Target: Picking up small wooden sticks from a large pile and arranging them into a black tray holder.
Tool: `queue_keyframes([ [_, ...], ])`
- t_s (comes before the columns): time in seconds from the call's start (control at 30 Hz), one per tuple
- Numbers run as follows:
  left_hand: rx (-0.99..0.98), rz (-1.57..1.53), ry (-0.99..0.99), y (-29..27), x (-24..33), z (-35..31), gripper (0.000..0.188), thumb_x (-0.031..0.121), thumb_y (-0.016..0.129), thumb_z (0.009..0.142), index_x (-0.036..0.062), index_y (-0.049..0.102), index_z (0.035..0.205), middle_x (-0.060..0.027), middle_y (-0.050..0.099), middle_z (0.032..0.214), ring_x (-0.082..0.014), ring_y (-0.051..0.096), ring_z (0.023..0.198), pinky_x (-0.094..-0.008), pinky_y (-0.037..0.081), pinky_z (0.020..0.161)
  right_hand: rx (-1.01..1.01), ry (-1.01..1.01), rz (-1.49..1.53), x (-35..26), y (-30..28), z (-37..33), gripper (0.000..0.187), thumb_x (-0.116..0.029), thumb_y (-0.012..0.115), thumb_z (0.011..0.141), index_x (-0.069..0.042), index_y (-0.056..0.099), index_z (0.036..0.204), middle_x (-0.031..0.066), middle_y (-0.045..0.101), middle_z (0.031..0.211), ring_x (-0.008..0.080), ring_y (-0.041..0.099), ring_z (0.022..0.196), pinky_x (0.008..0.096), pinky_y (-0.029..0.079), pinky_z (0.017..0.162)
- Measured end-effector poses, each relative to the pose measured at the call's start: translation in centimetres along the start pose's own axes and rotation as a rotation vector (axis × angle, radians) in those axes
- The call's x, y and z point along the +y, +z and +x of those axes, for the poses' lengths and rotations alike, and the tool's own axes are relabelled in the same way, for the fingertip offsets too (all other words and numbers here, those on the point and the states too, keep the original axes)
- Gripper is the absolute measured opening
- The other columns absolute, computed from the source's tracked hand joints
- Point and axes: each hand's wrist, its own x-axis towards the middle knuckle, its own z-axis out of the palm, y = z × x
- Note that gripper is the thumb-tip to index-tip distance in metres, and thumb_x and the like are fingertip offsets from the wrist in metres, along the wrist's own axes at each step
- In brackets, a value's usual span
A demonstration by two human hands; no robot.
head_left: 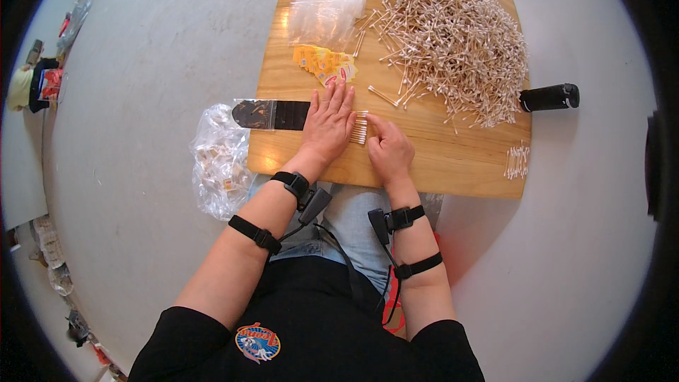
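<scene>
My left hand [329, 124] lies flat, fingers stretched out together, over a black strip [291, 114] and part of a row of cotton swabs [359, 129]. The swabs lie side by side, their white tips showing right of the hand. My right hand [391, 148] rests just right of the row. Its index finger reaches out to the upper swab tips, while the other fingers curl in; nothing shows in its grasp. At the strip's left end is a clear plastic bag [254, 114], reaching past the table's left edge. Orange-yellow cards [318, 61] lie fanned beyond my left fingertips.
A large heap of cotton swabs [456, 42] covers the wooden table's [438, 170] far right. Flat clear bags [325, 14] are stacked at the far left. A black cylinder [549, 97] and a small swab group [517, 161] are at right. A filled plastic bag [221, 163] hangs by the left edge.
</scene>
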Motion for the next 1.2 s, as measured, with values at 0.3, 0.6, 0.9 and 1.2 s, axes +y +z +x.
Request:
queue_keyframes([
  [0.3,0.018,0.0,0.006,0.1,-0.2,-0.2,0.055,0.036,0.044,0.101,0.0073,0.042,0.148,-0.0139,0.029,0.16,-0.0288,0.019,0.151,-0.051,0.018,0.12,0.031,-0.297,-0.125,-0.1,0.4,0.2,0.05,-0.019,0.06,0.084,-0.008,0.059,0.133,0.0145,0.059,0.131,0.0321,0.055,0.123,0.0489,0.043,0.101],
  [0.6,0.017,-0.037,-0.009,0.5,0.0,-0.4,0.055,0.036,0.04,0.102,0.0072,0.042,0.149,-0.0144,0.028,0.161,-0.0279,0.025,0.149,-0.0506,0.015,0.121,-0.263,-0.312,-0.398,0.1,1.8,-1.8,0.062,-0.026,0.052,0.096,-0.002,0.035,0.151,0.0149,0.038,0.155,0.029,0.032,0.146,0.053,0.018,0.12],
  [0.9,-0.029,-0.111,0.004,-0.1,-0.2,-3.5,0.058,0.04,0.042,0.101,0.0091,0.041,0.15,-0.0158,0.029,0.16,-0.0288,0.023,0.15,-0.0504,0.013,0.121,-0.287,-0.26,-0.408,0.1,2.1,-1.8,0.062,-0.026,0.05,0.098,-0.002,0.033,0.152,0.0144,0.033,0.158,0.0298,0.028,0.148,0.0521,0.015,0.121],
  [1.2,-0.007,-0.052,-0.008,0.2,0.0,-3.9,0.065,0.044,0.05,0.096,0.0122,0.037,0.152,-0.0152,0.024,0.162,-0.0288,0.02,0.151,-0.0479,0.013,0.122,-0.295,-0.245,-0.496,-0.4,2.4,-1.9,0.063,-0.028,0.046,0.098,0.0,0.031,0.152,0.0179,0.031,0.159,0.033,0.023,0.149,0.0523,0.01,0.121],
])
